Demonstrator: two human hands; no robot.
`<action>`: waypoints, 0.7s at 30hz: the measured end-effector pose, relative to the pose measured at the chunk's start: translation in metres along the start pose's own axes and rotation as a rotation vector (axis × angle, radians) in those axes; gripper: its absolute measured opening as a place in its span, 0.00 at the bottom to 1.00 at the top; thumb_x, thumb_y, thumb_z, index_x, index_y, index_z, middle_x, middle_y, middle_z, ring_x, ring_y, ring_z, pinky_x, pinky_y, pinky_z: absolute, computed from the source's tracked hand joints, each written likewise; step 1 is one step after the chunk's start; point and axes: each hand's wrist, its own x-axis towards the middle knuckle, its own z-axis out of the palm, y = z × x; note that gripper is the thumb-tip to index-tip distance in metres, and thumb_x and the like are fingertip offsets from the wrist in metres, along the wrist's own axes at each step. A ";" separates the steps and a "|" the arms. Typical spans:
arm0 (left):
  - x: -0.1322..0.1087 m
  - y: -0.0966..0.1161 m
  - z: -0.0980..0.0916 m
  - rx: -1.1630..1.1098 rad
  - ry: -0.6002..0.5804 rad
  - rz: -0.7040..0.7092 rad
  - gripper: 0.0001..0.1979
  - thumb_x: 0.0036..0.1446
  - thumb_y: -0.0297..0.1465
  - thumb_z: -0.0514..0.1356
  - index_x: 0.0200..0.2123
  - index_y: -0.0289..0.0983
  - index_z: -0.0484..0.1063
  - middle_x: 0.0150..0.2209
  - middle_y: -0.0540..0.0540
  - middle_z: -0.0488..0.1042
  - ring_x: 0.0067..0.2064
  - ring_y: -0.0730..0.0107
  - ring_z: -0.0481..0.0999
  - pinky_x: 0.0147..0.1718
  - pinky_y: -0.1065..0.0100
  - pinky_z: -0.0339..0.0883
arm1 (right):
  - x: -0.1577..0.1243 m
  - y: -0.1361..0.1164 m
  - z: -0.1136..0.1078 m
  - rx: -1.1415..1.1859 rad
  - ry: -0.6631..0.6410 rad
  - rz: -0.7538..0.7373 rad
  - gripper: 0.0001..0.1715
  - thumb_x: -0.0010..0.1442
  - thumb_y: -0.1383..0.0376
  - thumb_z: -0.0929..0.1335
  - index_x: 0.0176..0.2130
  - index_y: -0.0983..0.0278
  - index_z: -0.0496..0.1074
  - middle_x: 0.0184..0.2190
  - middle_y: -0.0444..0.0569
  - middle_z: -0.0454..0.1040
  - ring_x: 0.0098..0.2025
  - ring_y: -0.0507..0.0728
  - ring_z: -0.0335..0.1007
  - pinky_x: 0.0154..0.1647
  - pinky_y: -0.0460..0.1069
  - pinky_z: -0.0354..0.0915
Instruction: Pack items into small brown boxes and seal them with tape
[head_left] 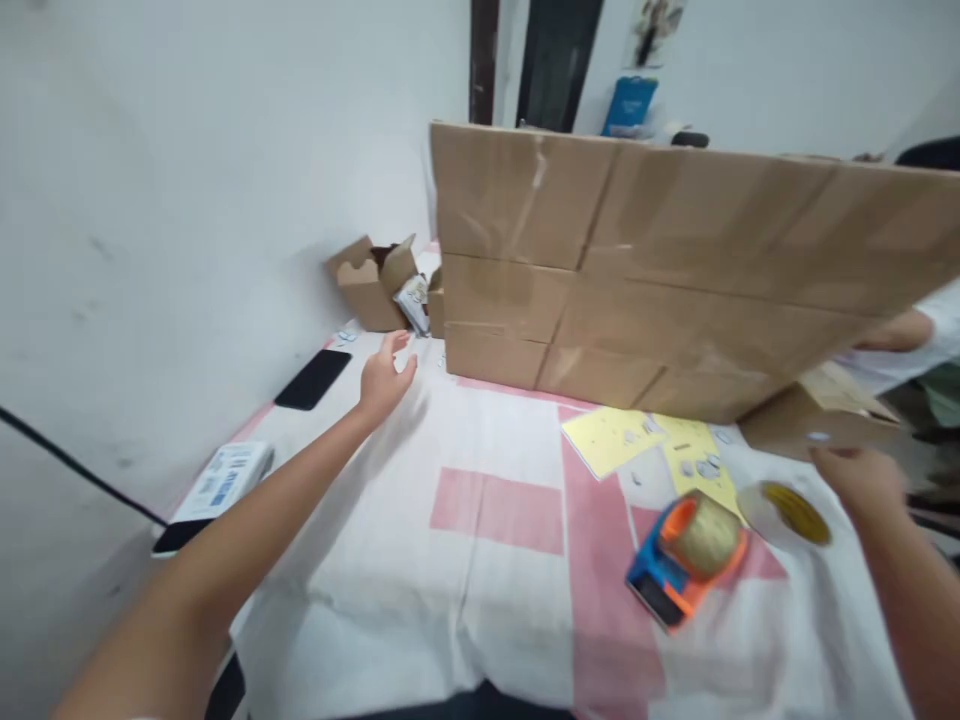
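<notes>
My left hand (386, 375) reaches forward over the cloth-covered table (495, 590), fingers spread, holding nothing, close to the lower left corner of a large flattened cardboard sheet (645, 270) that stands on edge. My right hand (862, 480) is blurred at the right, just beside a flat roll of clear tape (784, 512); whether it touches the roll is unclear. An orange and blue tape dispenser (686, 560) lies near it on the cloth.
Yellow sticker sheets (637, 440) lie under the cardboard's lower edge. A small open carton (371, 280), a black phone (313, 380) and a white barcoded packet (225, 478) sit by the left wall. Another person's arm (892, 330) shows behind the sheet, near a brown box (825, 415).
</notes>
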 end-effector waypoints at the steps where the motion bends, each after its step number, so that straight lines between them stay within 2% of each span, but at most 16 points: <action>1: 0.017 -0.024 -0.007 0.012 0.041 -0.066 0.28 0.58 0.33 0.62 0.61 0.38 0.61 0.60 0.40 0.73 0.60 0.59 0.74 0.58 0.58 0.67 | -0.002 -0.022 0.006 -0.140 0.042 0.022 0.23 0.43 0.66 0.71 0.10 0.51 0.57 0.16 0.49 0.56 0.49 0.78 0.72 0.44 0.76 0.51; 3: 0.052 -0.065 -0.015 0.033 0.116 -0.194 0.39 0.53 0.35 0.67 0.64 0.34 0.56 0.64 0.32 0.67 0.63 0.51 0.70 0.61 0.51 0.64 | -0.020 -0.075 0.029 -0.396 0.066 -0.056 0.22 0.50 0.61 0.69 0.12 0.48 0.58 0.15 0.48 0.52 0.40 0.73 0.73 0.40 0.71 0.53; 4: 0.070 -0.082 -0.014 0.039 0.146 -0.253 0.45 0.50 0.37 0.70 0.66 0.31 0.52 0.65 0.27 0.63 0.65 0.47 0.67 0.63 0.48 0.61 | -0.034 -0.105 0.047 -0.466 0.029 -0.153 0.19 0.53 0.59 0.67 0.15 0.48 0.60 0.16 0.50 0.56 0.35 0.70 0.73 0.37 0.68 0.54; 6: 0.105 -0.106 -0.005 0.033 0.182 -0.338 0.56 0.46 0.40 0.73 0.68 0.28 0.45 0.67 0.21 0.57 0.69 0.42 0.61 0.64 0.45 0.58 | -0.074 -0.168 0.099 -0.413 -0.059 -0.404 0.14 0.56 0.54 0.66 0.21 0.48 0.62 0.20 0.54 0.66 0.27 0.65 0.69 0.32 0.64 0.55; 8: 0.134 -0.119 0.011 0.014 0.206 -0.374 0.62 0.43 0.42 0.74 0.69 0.26 0.39 0.69 0.18 0.52 0.70 0.42 0.56 0.66 0.47 0.55 | -0.122 -0.232 0.170 -0.298 -0.325 -0.601 0.12 0.57 0.53 0.65 0.24 0.51 0.67 0.22 0.53 0.71 0.24 0.62 0.68 0.29 0.60 0.60; 9: 0.146 -0.122 0.020 0.004 0.223 -0.379 0.63 0.43 0.42 0.74 0.69 0.26 0.37 0.69 0.18 0.50 0.71 0.43 0.55 0.67 0.49 0.54 | -0.147 -0.261 0.209 -0.189 -0.455 -0.662 0.11 0.58 0.54 0.65 0.27 0.54 0.70 0.25 0.52 0.75 0.26 0.61 0.71 0.29 0.58 0.64; 10: 0.155 -0.125 0.029 -0.002 0.247 -0.377 0.63 0.44 0.41 0.74 0.69 0.26 0.36 0.70 0.19 0.49 0.72 0.44 0.53 0.67 0.50 0.53 | -0.170 -0.287 0.251 -0.100 -0.585 -0.695 0.10 0.59 0.56 0.65 0.33 0.56 0.74 0.30 0.52 0.79 0.31 0.61 0.75 0.34 0.58 0.68; 12: 0.165 -0.129 0.045 -0.007 0.302 -0.357 0.61 0.46 0.39 0.72 0.70 0.27 0.35 0.70 0.21 0.49 0.72 0.45 0.52 0.68 0.51 0.51 | -0.209 -0.330 0.335 0.033 -0.787 -0.701 0.17 0.61 0.61 0.64 0.47 0.60 0.75 0.44 0.53 0.80 0.40 0.59 0.78 0.43 0.56 0.72; 13: 0.166 -0.131 0.051 -0.005 0.325 -0.340 0.60 0.46 0.38 0.72 0.70 0.28 0.36 0.69 0.22 0.50 0.72 0.44 0.53 0.68 0.50 0.51 | -0.222 -0.347 0.376 0.065 -0.881 -0.681 0.24 0.61 0.62 0.64 0.56 0.62 0.71 0.52 0.56 0.78 0.42 0.58 0.78 0.47 0.56 0.73; 14: 0.166 -0.134 0.056 -0.003 0.343 -0.321 0.58 0.46 0.37 0.71 0.70 0.28 0.38 0.69 0.23 0.51 0.71 0.43 0.54 0.68 0.49 0.51 | -0.232 -0.359 0.414 0.070 -0.935 -0.663 0.31 0.61 0.64 0.65 0.63 0.64 0.65 0.61 0.59 0.71 0.46 0.59 0.78 0.51 0.56 0.72; 15: 0.165 -0.137 0.059 0.001 0.355 -0.300 0.57 0.46 0.36 0.71 0.70 0.29 0.39 0.68 0.24 0.53 0.71 0.42 0.54 0.68 0.48 0.51 | -0.237 -0.369 0.449 0.038 -0.951 -0.643 0.38 0.60 0.65 0.66 0.68 0.66 0.58 0.67 0.63 0.62 0.52 0.61 0.75 0.55 0.57 0.70; 17: 0.160 -0.145 0.063 0.010 0.367 -0.266 0.57 0.44 0.36 0.71 0.70 0.30 0.41 0.68 0.25 0.54 0.70 0.42 0.55 0.68 0.48 0.51 | -0.238 -0.380 0.507 -0.097 -0.892 -0.486 0.47 0.60 0.68 0.66 0.72 0.71 0.46 0.72 0.70 0.49 0.62 0.66 0.68 0.60 0.60 0.66; 19: 0.156 -0.150 0.064 0.022 0.371 -0.235 0.57 0.43 0.36 0.71 0.69 0.29 0.41 0.68 0.26 0.55 0.70 0.44 0.56 0.68 0.50 0.51 | -0.233 -0.383 0.546 -0.205 -0.826 -0.336 0.51 0.61 0.67 0.67 0.73 0.74 0.39 0.71 0.74 0.48 0.65 0.70 0.64 0.61 0.62 0.65; 21: 0.154 -0.153 0.065 0.034 0.373 -0.199 0.57 0.42 0.36 0.71 0.69 0.28 0.43 0.67 0.27 0.57 0.69 0.44 0.57 0.68 0.51 0.52 | -0.228 -0.381 0.568 -0.246 -0.769 -0.268 0.50 0.63 0.65 0.66 0.73 0.72 0.37 0.68 0.73 0.56 0.62 0.71 0.67 0.59 0.62 0.65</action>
